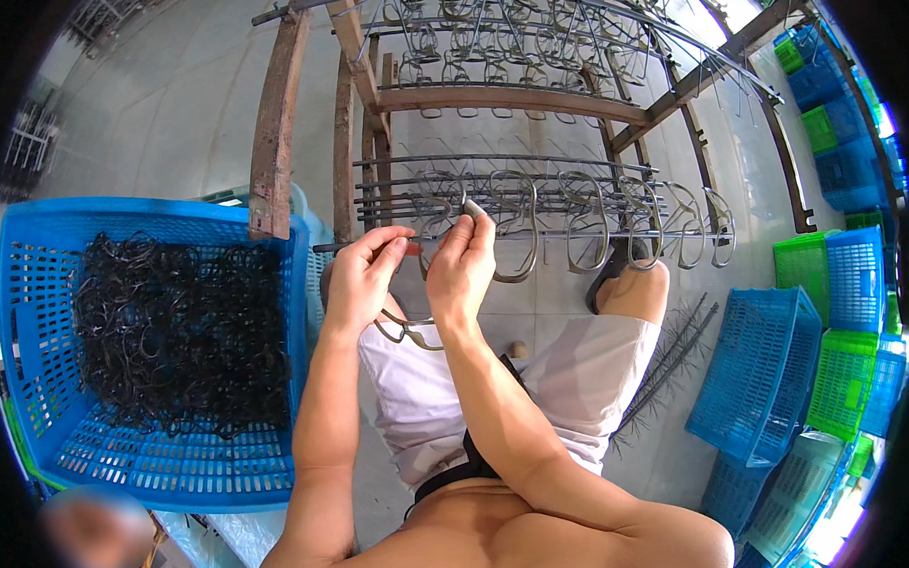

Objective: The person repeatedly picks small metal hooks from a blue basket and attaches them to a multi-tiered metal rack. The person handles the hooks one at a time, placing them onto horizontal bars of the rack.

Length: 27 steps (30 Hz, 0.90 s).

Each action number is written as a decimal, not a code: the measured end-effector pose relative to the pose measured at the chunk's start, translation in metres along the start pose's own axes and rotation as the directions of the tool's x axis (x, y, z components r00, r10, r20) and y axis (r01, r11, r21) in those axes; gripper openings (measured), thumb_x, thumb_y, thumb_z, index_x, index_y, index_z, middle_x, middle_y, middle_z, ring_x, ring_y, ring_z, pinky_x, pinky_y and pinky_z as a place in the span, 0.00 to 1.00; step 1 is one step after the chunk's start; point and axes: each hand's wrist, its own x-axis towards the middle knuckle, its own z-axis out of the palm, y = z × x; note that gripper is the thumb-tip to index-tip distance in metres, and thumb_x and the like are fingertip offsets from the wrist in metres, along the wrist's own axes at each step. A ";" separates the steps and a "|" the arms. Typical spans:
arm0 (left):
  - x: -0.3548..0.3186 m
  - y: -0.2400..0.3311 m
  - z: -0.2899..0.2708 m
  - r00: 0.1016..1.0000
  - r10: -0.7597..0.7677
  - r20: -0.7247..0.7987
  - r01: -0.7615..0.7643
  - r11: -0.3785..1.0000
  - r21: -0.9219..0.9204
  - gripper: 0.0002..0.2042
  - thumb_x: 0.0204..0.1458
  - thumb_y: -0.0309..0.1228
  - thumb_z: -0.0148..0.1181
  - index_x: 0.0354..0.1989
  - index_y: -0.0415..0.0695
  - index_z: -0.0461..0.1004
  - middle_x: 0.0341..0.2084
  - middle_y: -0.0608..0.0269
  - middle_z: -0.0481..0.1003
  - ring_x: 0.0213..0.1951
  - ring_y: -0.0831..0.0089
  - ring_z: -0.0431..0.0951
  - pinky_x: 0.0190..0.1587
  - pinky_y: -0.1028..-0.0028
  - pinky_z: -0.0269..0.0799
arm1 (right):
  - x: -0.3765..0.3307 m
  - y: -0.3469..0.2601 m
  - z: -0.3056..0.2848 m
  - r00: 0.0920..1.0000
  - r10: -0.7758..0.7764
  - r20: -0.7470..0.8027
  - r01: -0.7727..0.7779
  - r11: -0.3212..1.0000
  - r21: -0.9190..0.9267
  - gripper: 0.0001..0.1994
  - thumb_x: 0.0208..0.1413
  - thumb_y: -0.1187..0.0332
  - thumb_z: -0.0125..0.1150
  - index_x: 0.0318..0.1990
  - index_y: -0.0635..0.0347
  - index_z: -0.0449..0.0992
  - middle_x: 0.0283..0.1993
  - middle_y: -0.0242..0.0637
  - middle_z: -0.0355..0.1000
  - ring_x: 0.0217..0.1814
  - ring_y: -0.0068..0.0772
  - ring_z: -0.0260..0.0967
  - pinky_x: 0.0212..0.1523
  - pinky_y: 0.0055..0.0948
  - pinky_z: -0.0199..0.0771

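Seated before a rusted metal rack [488, 98], both hands raised to its lower rail [533, 239].

Left hand [359, 282]: fingers curled together, thumb and forefinger pinched at the left end of the rail, apparently on a thin metal frame; exact contact too small to tell.

Right hand [461, 264]: just beside the left hand, almost touching it. Fingers closed around a grey spectacle frame [518, 247], fingertips up at the rail, thumb pressed at the top of the piece.

Spectacle frame in hand: hanging at the left part of the lower rail, lens loop drooping below the rod, first in a row of similar grey frames [653, 227] hooked side by side along the same rail toward its right end.

Upper tiers of the rack: more frames hung in rows from curved rods, running back toward the top edge of the view.

One further frame [406, 331]: lying on the lap, on the pale shorts [578, 380], below the left wrist.

Left side: large blue plastic crate [35, 299], set against the rack's left post, loaded with a tangled heap of dark frames [176, 324] that fills its middle and far part; near wall and floor of the crate bare.

Right side: stacks of blue and green baskets [836, 321] on the tiled floor [168, 114], well apart from the hands. Bundle of thin metal rods [677, 351] on the floor just beside the right thigh.
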 end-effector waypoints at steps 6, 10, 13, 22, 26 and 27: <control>-0.005 0.001 -0.005 0.997 -0.082 -0.009 0.082 0.995 -0.056 0.11 0.55 0.30 0.53 0.41 0.37 0.74 0.28 0.65 0.77 0.22 0.88 0.66 0.24 0.87 0.60 | -0.007 0.009 0.004 0.994 -0.113 0.002 0.112 0.992 0.061 0.14 0.61 0.68 0.45 0.50 0.67 0.67 0.18 0.35 0.64 0.18 0.22 0.58 0.19 0.24 0.61; -0.005 -0.005 -0.008 0.994 -0.108 -0.021 0.103 0.981 -0.163 0.12 0.56 0.32 0.52 0.42 0.37 0.73 0.27 0.65 0.77 0.16 0.91 0.59 0.16 0.87 0.51 | -0.017 0.008 0.006 0.994 -0.097 0.045 0.085 0.970 0.227 0.15 0.62 0.70 0.44 0.54 0.67 0.65 0.16 0.29 0.60 0.16 0.16 0.56 0.17 0.20 0.59; -0.005 -0.007 -0.008 0.994 -0.104 -0.020 0.099 0.979 -0.176 0.11 0.56 0.33 0.53 0.40 0.38 0.74 0.27 0.67 0.76 0.18 0.91 0.60 0.19 0.87 0.53 | -0.019 0.005 0.009 0.997 -0.078 0.029 0.068 0.961 0.268 0.15 0.62 0.70 0.43 0.55 0.66 0.64 0.15 0.27 0.59 0.16 0.15 0.55 0.16 0.20 0.58; -0.006 -0.009 -0.011 0.995 -0.098 -0.016 0.092 0.968 -0.232 0.10 0.55 0.32 0.54 0.39 0.38 0.75 0.27 0.69 0.76 0.20 0.91 0.62 0.21 0.87 0.56 | -0.022 0.019 0.014 0.974 -0.193 0.122 0.186 0.980 0.066 0.17 0.61 0.69 0.46 0.56 0.64 0.64 0.20 0.34 0.69 0.19 0.21 0.65 0.21 0.22 0.66; -0.007 -0.015 -0.009 0.987 -0.154 -0.041 0.137 0.951 -0.276 0.09 0.55 0.33 0.55 0.35 0.39 0.74 0.25 0.70 0.75 0.18 0.91 0.61 0.17 0.87 0.54 | -0.026 0.014 0.013 0.958 -0.248 0.140 0.260 0.963 -0.071 0.17 0.60 0.69 0.47 0.56 0.63 0.64 0.24 0.40 0.73 0.23 0.29 0.70 0.25 0.26 0.70; -0.007 -0.015 -0.007 0.986 -0.166 -0.031 0.152 0.951 -0.268 0.09 0.55 0.33 0.55 0.34 0.39 0.74 0.24 0.70 0.75 0.17 0.91 0.61 0.16 0.87 0.53 | -0.024 0.011 0.010 0.959 -0.239 0.153 0.254 0.963 -0.090 0.17 0.60 0.69 0.47 0.56 0.64 0.64 0.25 0.40 0.73 0.22 0.29 0.70 0.26 0.26 0.70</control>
